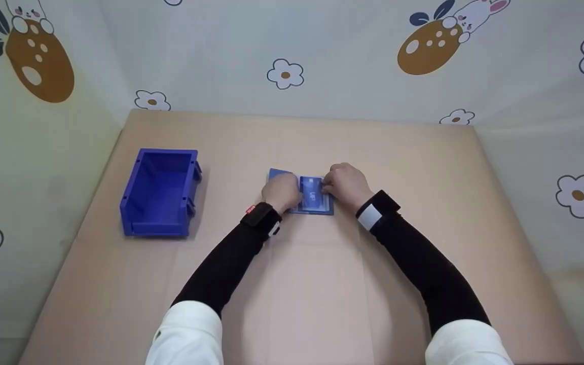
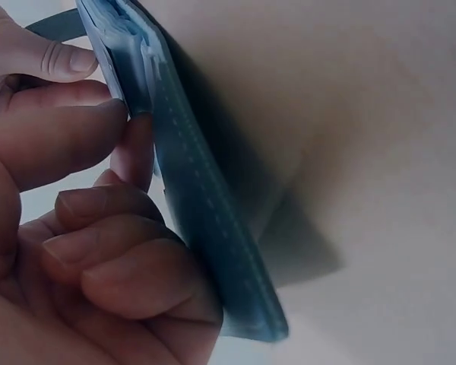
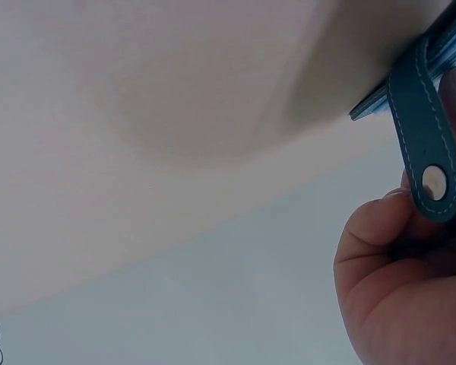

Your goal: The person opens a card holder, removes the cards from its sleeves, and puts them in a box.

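- The item handled is a blue stitched card holder (image 1: 326, 210), opened out, at the middle of the tan desk (image 1: 317, 294), nearer the far edge than the near one. Whether it rests on the surface or is held just above cannot be determined.
- A blue rectangular card with pale lettering (image 1: 312, 192) shows upright on the holder's right half.
- The left hand (image 1: 281, 191) is at the card's left side: thumb and forefinger nearly closed, pinching the holder's contents, other fingers curled against the cover. Whether card or sleeve is pinched cannot be told.
- The right hand (image 1: 348, 183) is at the card's right side, fingers curled, thumb and forefinger gripping the holder's contents; the exact layer is hidden.
- A blue-green stitched strap with a round metal snap (image 3: 425, 129) projects from the holder, beside the right fingers.
- A blue open-topped plastic bin (image 1: 157, 192) stands well apart, near the desk's left edge, toward the far left corner.
- Pale wall fabric printed with flowers (image 1: 221, 61) rises behind the far edge.
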Tool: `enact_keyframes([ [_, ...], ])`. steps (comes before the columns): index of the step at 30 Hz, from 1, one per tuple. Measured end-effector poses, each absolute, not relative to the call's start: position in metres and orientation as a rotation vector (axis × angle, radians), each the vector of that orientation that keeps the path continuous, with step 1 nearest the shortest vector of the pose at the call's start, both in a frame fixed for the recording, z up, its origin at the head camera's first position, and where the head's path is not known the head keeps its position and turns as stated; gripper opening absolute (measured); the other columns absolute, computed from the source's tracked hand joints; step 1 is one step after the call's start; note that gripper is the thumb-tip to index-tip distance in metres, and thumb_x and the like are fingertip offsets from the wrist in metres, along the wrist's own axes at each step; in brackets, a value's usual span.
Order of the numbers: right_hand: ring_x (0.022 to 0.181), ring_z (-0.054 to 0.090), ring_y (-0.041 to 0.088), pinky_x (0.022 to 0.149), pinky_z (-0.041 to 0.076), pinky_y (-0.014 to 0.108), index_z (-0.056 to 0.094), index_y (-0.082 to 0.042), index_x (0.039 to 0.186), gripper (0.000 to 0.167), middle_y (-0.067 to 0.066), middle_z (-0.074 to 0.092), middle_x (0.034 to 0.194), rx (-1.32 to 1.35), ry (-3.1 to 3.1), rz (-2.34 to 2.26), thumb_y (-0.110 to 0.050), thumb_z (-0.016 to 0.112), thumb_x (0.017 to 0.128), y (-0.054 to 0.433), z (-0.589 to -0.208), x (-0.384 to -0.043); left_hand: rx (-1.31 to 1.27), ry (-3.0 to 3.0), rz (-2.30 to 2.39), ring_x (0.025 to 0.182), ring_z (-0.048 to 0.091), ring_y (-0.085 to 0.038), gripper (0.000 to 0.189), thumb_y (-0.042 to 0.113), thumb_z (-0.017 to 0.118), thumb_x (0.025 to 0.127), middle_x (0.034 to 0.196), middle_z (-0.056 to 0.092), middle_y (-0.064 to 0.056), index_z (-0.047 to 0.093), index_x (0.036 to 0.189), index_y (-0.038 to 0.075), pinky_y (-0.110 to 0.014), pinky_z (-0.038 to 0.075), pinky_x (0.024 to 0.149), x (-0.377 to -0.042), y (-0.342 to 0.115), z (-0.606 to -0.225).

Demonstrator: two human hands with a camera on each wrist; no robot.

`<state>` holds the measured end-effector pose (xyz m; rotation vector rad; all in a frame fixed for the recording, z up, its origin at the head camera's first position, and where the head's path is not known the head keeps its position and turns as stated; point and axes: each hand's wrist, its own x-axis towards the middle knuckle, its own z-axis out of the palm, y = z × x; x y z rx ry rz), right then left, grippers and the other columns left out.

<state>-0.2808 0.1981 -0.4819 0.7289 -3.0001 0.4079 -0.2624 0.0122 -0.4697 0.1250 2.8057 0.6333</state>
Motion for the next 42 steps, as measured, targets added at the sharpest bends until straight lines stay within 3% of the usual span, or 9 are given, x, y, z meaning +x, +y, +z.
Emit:
enact_keyframes([
  [10,0.09,0.061,0.029,0.08,0.05,0.041,0.08,-0.008,0.095,0.015,0.007,0.066,0.087,0.723,-3.014,0.407,-0.017,0.08,0.082,0.198,-0.48,-0.28,0.131,2.715,0.736,0.073,0.056,-0.019,0.025,0.029,0.07,0.09,0.085,0.061,-0.005,0.068,0.095,0.005,-0.032,0.043,0.063,-0.268,0.008,-0.478],
  [19,0.086,0.061,0.027,0.077,0.05,0.041,0.08,-0.009,0.096,0.016,0.007,0.066,0.085,0.726,-3.017,0.42,-0.017,0.08,0.082,0.199,-0.48,-0.281,0.136,2.693,0.71,0.069,0.053,-0.019,0.024,0.031,0.066,0.093,0.077,0.056,-0.003,0.065,0.086,0.008,-0.033,0.041,0.061,-0.267,0.009,-0.478],
  [28,0.088,0.062,0.028,0.079,0.05,0.04,0.08,-0.009,0.093,0.015,0.007,0.068,0.086,0.733,-2.987,0.425,-0.018,0.081,0.081,0.199,-0.482,-0.281,0.148,2.704,0.666,0.076,0.058,-0.021,0.027,0.033,0.063,0.096,0.088,0.062,-0.006,0.067,0.09,0.007,-0.033,0.045,0.064,-0.265,0.008,-0.479],
  [42,0.086,0.062,0.028,0.077,0.049,0.041,0.08,-0.009,0.094,0.016,0.007,0.068,0.087,0.723,-2.993,0.432,-0.018,0.08,0.081,0.199,-0.483,-0.282,0.136,2.686,0.748,0.075,0.057,-0.021,0.027,0.03,0.064,0.095,0.089,0.063,-0.007,0.069,0.095,0.004,-0.035,0.046,0.068,-0.265,0.001,-0.478],
])
